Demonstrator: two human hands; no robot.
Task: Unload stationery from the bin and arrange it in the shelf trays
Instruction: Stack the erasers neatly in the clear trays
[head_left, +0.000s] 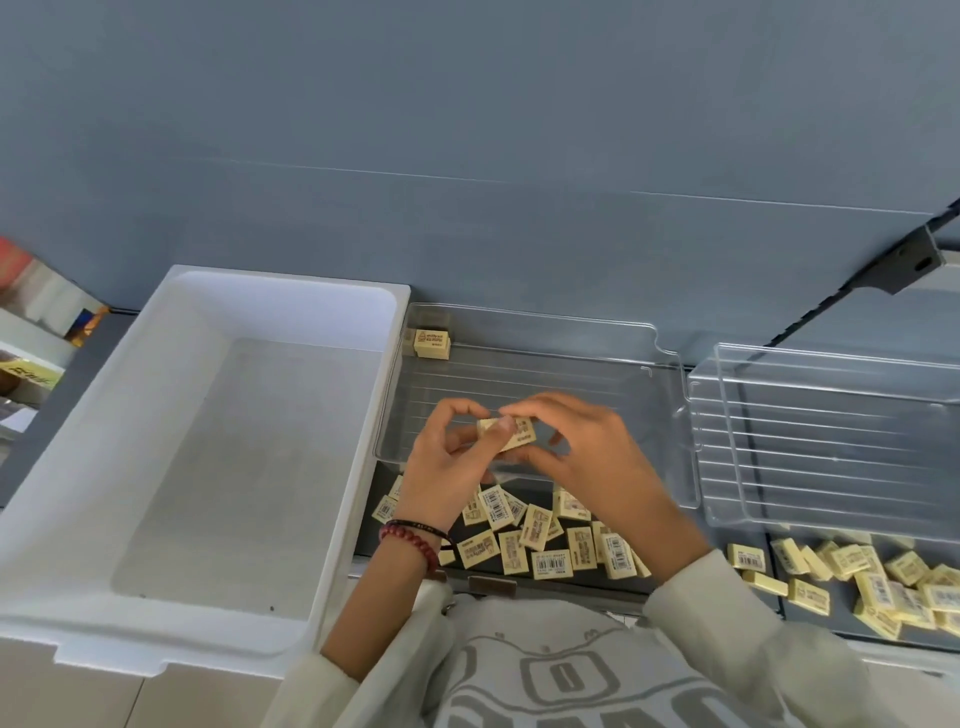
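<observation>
Erasers (540, 535) lie loose on the dark shelf (537, 493): small pale-yellow blocks, flat-faced, with printed wrappers and barcode labels. They are scattered at all angles just in front of the near tray (519, 374). A second heap (883, 582) lies to the right, before the far tray (831, 441).

Both trays are clear hard plastic, shallow, with ribbed floors and rounded corners, and they sit side by side. The near tray has one corner eraser (431, 343) at its back left, against the wall.

Left hand (441, 462) and right hand (587, 452) meet over the near tray. The fingertips of both pinch one held eraser (511, 434), and the remaining fingers are curled. Dark and red bead bracelets (415, 535) circle the left wrist.

The bin (280, 283) is white matte plastic, deep, with rounded corners. It stands touching the near tray's left side, and a few dark specks show on its floor.
</observation>
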